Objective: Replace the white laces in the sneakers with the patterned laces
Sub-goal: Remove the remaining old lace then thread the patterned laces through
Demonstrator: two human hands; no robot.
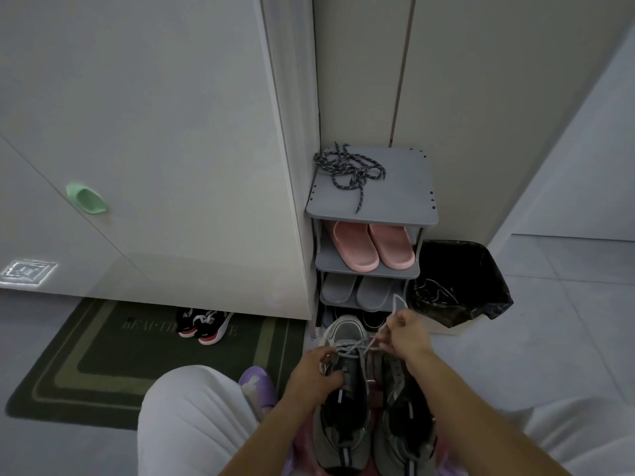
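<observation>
right hand (409, 333) pinches the white lace (350, 348), raised; left hand (316, 372) grips the sneaker (343, 407) by its eyelets; patterned laces (350, 170) lie on the rack (405, 187), well apart; a hard tug could snag the lace or tip the sneaker

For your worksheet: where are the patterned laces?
Head view: the patterned laces lie heaped on top of the rack, left side, above the pink slippers.

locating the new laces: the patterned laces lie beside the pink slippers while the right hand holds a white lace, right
No: in the head view the patterned laces lie on the top board of the shoe rack, above the pink slippers. The right hand does hold a white lace.
</observation>
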